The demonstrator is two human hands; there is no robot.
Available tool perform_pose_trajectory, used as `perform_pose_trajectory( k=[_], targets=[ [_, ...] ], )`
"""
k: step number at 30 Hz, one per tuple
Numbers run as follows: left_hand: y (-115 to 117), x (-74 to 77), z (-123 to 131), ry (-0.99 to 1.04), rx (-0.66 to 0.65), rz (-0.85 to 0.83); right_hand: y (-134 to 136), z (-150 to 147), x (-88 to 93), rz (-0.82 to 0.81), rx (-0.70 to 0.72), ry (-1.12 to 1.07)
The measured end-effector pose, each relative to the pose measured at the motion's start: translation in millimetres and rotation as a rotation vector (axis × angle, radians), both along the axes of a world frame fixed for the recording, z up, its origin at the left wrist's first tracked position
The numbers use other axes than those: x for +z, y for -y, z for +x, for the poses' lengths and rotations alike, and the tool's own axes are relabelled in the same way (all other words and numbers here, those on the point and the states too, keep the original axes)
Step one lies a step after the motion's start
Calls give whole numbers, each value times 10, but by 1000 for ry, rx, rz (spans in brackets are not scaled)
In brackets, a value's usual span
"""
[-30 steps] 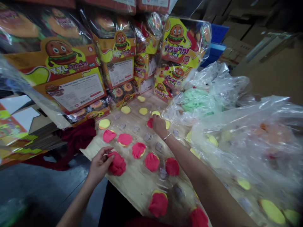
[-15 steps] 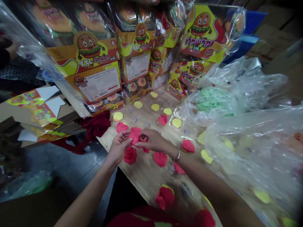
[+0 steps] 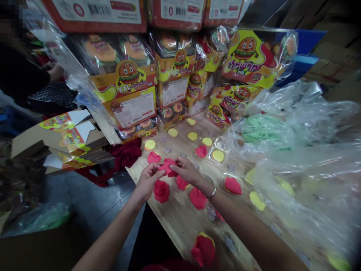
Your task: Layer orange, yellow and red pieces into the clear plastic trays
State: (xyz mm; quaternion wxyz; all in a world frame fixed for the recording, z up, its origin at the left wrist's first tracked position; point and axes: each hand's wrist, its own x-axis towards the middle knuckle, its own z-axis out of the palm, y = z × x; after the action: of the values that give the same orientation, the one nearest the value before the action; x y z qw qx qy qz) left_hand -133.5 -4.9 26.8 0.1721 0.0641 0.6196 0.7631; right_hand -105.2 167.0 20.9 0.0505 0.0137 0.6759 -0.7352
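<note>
A red piece (image 3: 167, 169) sits slightly below and left of the frame's centre, pinched between the left hand (image 3: 149, 180) and the right hand (image 3: 186, 170), which are close together. Other red pieces (image 3: 161, 192) and yellow discs (image 3: 150, 145) dot the beige table (image 3: 173, 224) around them. Burger-printed boxes (image 3: 134, 103) line its far side; printed cardboard (image 3: 70, 130) is stacked at left above a grey floor (image 3: 97, 201). A person (image 3: 21, 75) in dark clothing is partly visible at upper left. The topmost boxes are cut off, and clear plastic bags (image 3: 307, 180) blur what lies at right.
</note>
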Motion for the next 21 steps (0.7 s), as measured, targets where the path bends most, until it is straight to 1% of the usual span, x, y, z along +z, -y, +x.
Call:
perform_pose_trajectory(
  k=[3,5,8,10,12,14,17,19,21],
  targets=[
    [45,-74,-128,-67,126,-19,126,-151,-11,-68,49,45],
    [101,-102,-252,-91,168,-58,209,-285,-6,-74,94,40],
    [213,-85,-455,-64,121,-110,301,-525,-5,-47,102,94],
    [288,-55,-567,-2,49,-110,341,-670,-14,-4,58,109],
    [348,-45,-638,54,-14,-105,374,-768,-34,25,15,54],
    [382,-78,-667,57,-3,-133,407,-808,-63,24,-17,-34],
    [391,-180,-667,-3,123,-131,452,-799,-112,-12,-21,-86],
    [395,-233,-674,-27,179,-91,467,-794,-141,-51,14,-57],
    [420,-242,-704,-10,161,-73,461,-815,-166,-104,72,4]
  ],
)
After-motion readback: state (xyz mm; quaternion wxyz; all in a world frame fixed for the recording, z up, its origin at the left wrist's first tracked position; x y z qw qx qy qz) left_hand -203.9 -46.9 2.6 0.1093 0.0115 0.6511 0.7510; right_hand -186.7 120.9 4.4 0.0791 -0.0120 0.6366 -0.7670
